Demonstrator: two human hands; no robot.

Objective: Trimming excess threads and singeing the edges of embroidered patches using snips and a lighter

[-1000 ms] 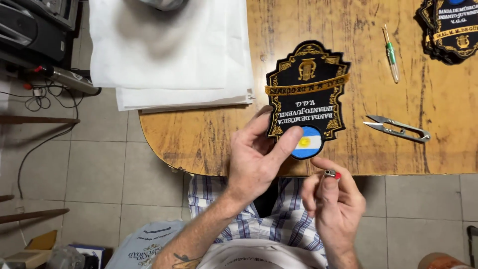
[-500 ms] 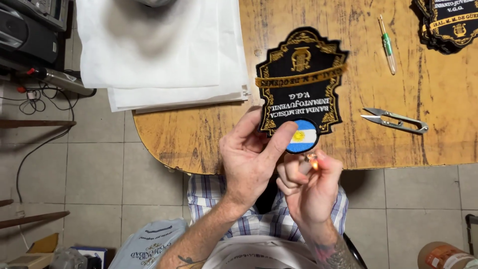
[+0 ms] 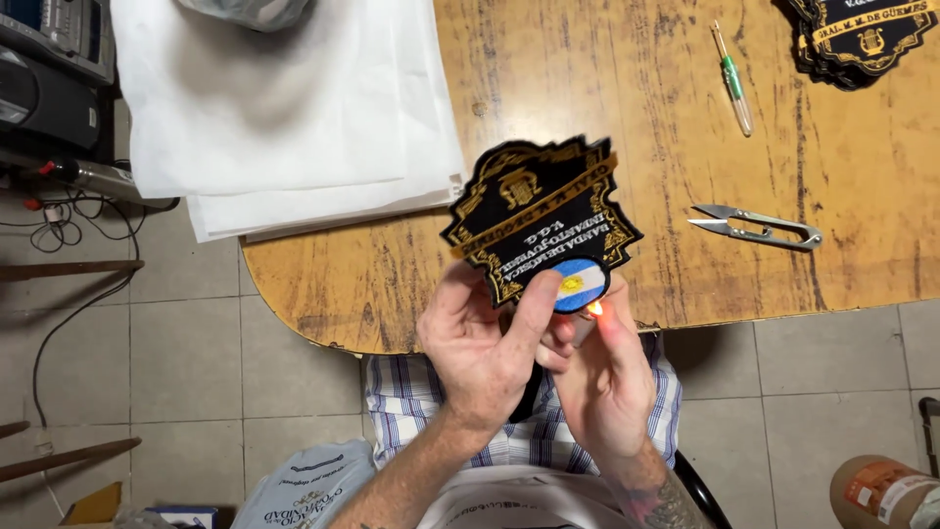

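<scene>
**A flame at the patch's lower edge**

We see the left hand (image 3: 485, 348) holding an embroidered patch (image 3: 539, 220) above the near edge of the wooden table (image 3: 627, 118). The thumb lies across the patch's lower front beside its round blue-and-white emblem, with the other fingers behind, so the patch is pinched between them. The patch is black with gold trim and stands tilted, its lettering upside down to us.

Just right of it, the right hand (image 3: 607, 377) is curled shut around something small (too hidden for us to name) from which a small orange flame (image 3: 594, 308) burns, touching or almost touching the emblem's lower right rim.

On the table, well to the right, lie metal thread snips (image 3: 759, 226). Farther off lies a green-handled tool (image 3: 733, 78), and in the far right corner a stack of similar patches (image 3: 862, 34). White fabric sheets (image 3: 284, 108) cover the far left of the table and overhang its left side. Below the hands we make out a plaid shirt (image 3: 411, 411), and tiled floor (image 3: 186, 362) to the left.
</scene>
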